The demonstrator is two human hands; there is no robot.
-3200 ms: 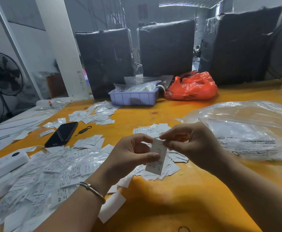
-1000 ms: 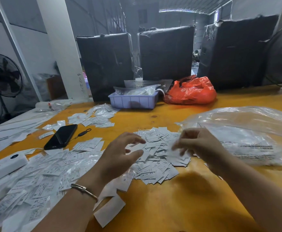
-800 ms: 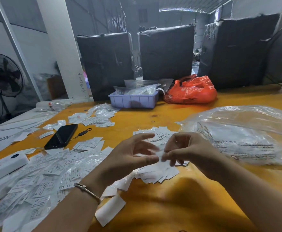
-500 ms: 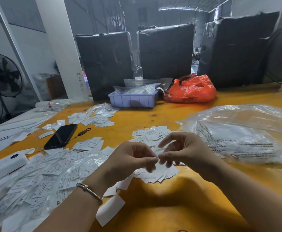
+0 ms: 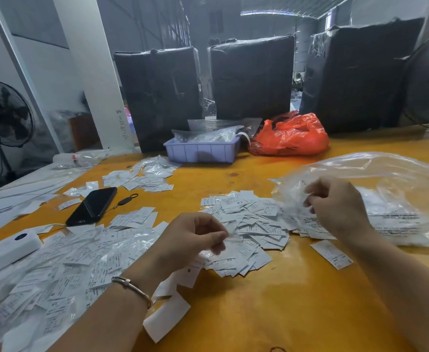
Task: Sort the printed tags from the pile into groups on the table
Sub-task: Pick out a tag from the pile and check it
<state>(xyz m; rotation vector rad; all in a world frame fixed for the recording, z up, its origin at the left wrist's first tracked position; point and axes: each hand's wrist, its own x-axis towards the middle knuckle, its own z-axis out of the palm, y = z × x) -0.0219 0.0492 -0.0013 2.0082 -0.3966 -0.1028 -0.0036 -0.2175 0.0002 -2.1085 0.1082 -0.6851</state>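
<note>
Table: an orange-yellow tabletop [image 5: 271, 308] fills your view, glossy and bare just in front of your wrists.
Your left hand [image 5: 190, 240]: it hovers low over the table, thumb and forefinger pinched on a blurred scrap of clear wrapper; a metal bangle [image 5: 132, 288] circles the wrist.
Your right hand [image 5: 338, 207]: raised beyond and to the right of your left hand, fingers curled and blurred against the edge of a big clear plastic bag [image 5: 386, 194]; whether they grip anything cannot be told.
Tags between your hands: a loose pile of printed tags [image 5: 249, 224] lies on the table, reaching from your left fingertips to under your right hand.
Single tag: one tag [image 5: 331, 254] lies alone just below your right wrist.
Left of your left hand: a wide spread of tags in clear sleeves [image 5: 63, 265] runs beneath your left forearm.
Beyond that spread: a black phone [image 5: 92, 205], a white box-shaped device [image 5: 4, 250] at the far left, and a smaller group of tags [image 5: 142, 177] further back.
Far edge of the table: a lilac plastic tray [image 5: 203, 151] holding clear bags, with a red plastic bag [image 5: 289, 135] touching its right side.
Room: three tall black-wrapped bales [image 5: 251, 77] stand behind the table, a white pillar [image 5: 91, 72] rises at the left, and a standing fan [image 5: 3, 113] is at the far left.
</note>
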